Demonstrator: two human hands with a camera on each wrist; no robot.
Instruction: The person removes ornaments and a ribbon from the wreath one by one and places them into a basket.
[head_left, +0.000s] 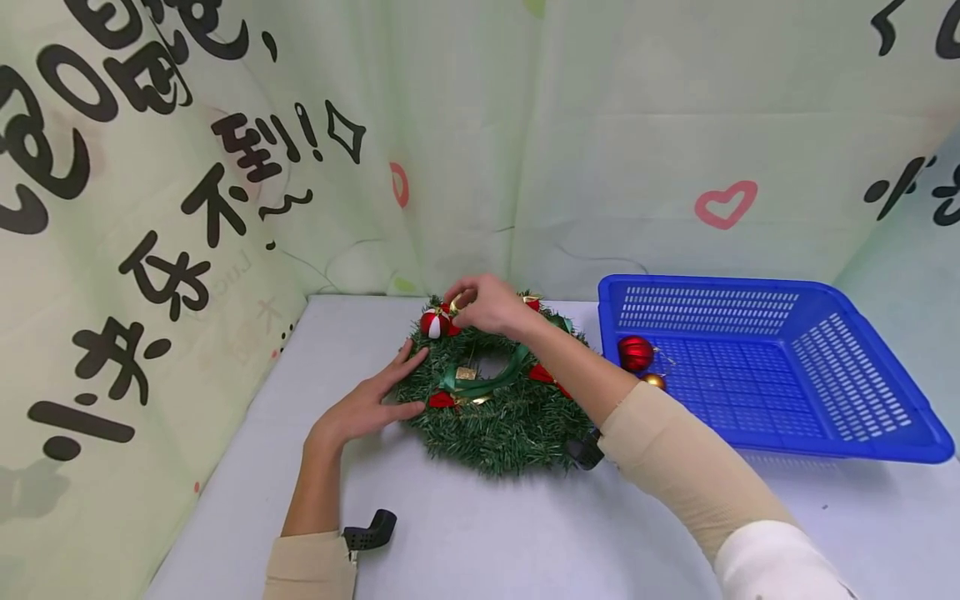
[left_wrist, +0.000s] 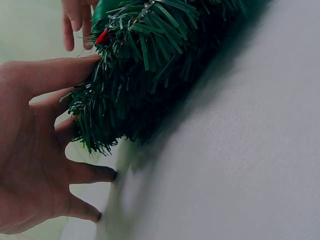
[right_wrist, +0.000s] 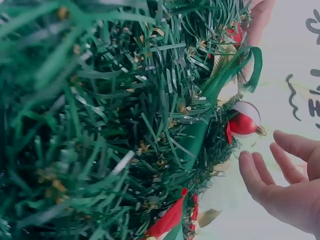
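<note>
A green tinsel wreath (head_left: 495,442) with red bows (head_left: 441,401) and a green ribbon (head_left: 491,386) lies on the table. My left hand (head_left: 367,407) rests on its left side, fingers spread; in the left wrist view the thumb and nearer fingers touch the greenery. On the wreath's far left part sits a red-and-white bauble (head_left: 435,323) with a gold cap. Just right of that bauble is my right hand (head_left: 489,304), its fingers loosely bent. The right wrist view shows this hand (right_wrist: 285,185) a little apart from the bauble, with nothing visible between thumb and fingers.
On the right stands a blue plastic basket (head_left: 817,287), holding a red bauble (head_left: 636,353) and a gold bauble (head_left: 654,381) at its left end. Printed curtains (head_left: 585,192) close off the back and the sides of the white table (head_left: 480,533).
</note>
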